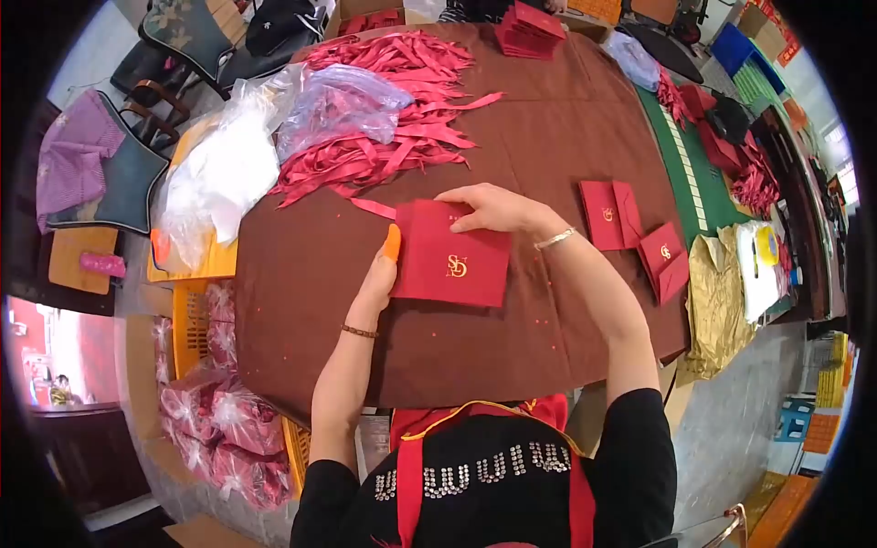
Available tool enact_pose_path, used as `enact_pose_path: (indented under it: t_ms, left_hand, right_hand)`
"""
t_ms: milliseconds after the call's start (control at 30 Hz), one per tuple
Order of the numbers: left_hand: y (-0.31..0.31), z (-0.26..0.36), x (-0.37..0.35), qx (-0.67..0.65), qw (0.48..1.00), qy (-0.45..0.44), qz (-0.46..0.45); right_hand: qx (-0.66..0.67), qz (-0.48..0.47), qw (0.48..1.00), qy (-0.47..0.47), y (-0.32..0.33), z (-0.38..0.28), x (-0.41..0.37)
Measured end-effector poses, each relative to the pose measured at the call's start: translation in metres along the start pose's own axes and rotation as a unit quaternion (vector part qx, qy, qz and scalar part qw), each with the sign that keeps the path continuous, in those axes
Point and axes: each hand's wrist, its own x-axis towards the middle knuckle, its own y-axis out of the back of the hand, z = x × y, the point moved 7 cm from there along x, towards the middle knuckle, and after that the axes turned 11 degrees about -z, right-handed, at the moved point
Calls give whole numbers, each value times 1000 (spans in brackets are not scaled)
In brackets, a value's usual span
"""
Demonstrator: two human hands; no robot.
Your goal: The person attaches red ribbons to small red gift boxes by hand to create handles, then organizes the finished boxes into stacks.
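Observation:
A flat red paper bag (437, 265) with a gold monogram is held up over the brown cloth in front of me. My left hand (384, 269) grips its left edge, an orange finger cot on one finger. At the bag's top edge, my right hand (498, 208) pinches it between thumb and fingers, near small holes in the paper. Just beyond the top left corner, a red ribbon (373, 208) trails from a big pile of red ribbons (365, 164). Two red bags with the same gold mark, one bag (605, 215) and another (665, 260), lie to the right.
The brown cloth (475, 361) covers the table. Clear plastic (343, 105) lies on the ribbons. More red bags (530, 32) are stacked at the far edge. Plastic-wrapped red bundles (228, 416) sit low at left, and gold wrapping (722, 301) lies at right. Chairs (187, 41) stand at far left.

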Motion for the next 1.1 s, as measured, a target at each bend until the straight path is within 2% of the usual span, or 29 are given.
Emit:
enact_pose_path:
  t_ms: [33,67,167,233,300,367,400,433,500,533,567,600,667,700,767,800,833,900,933,1033,1100]
  left_hand:
    - [7,-10,-1,-51,997,48,39]
    - [10,-12,1,-52,997,48,40]
    - [-4,-5,0,-124,990,23,-60]
    - [-13,10,-6,-90,993,2,-76]
    - [-18,17,-6,-50,994,-24,-99]
    - [-16,16,-3,5,995,-42,-88]
    - [-25,26,-5,-3,992,-55,-118]
    - [-21,18,-1,-20,994,-36,-97]
    - [-19,15,-3,-32,996,-34,-71]
    - [-21,12,-2,-27,995,-34,-88]
    - [-18,11,-2,-18,995,-52,-86]
    - [-16,12,-1,-9,994,-73,-81]
    - [-20,15,-3,-14,994,-61,-93]
    - [-20,15,-4,-22,994,-50,-94]
    - [-18,11,0,-13,994,-56,-93]
    - [-18,9,0,-16,994,-54,-93]
    - [-17,10,-1,-16,994,-51,-92]
    - [-17,11,-3,-21,994,-55,-90]
    - [-18,11,-4,-28,994,-58,-92]
    - [-19,12,-6,-21,994,-52,-89]
    - [-17,11,-4,-26,994,-49,-95]
  right_hand:
    - [0,-1,1000,1,-1,2,8]
    - [-41,15,999,15,0,1,13]
    - [-80,38,996,16,-3,-8,18]
    - [-83,49,995,6,-4,-8,19]
    - [-22,81,995,50,-3,-1,22]
    - [-125,131,980,77,-3,-3,18]
    - [-152,180,970,55,3,-3,2]
    - [-155,195,968,36,11,11,-16]
    - [-203,401,890,-79,46,50,-67]
    - [-215,426,863,-166,57,73,-101]
    - [-222,440,828,-268,59,95,-136]
    - [-261,401,768,-425,54,115,-163]
    - [-171,333,757,-535,45,155,-206]
    - [-172,339,754,-536,44,159,-215]
    - [-75,274,808,-516,31,176,-213]
    - [-143,256,808,-511,30,163,-204]
    - [-144,258,810,-507,33,166,-202]
    - [-133,325,849,-396,44,164,-197]
    - [-209,366,822,-382,47,155,-199]
    - [-206,347,831,-383,68,128,-217]
    - [-190,438,834,-278,96,118,-243]
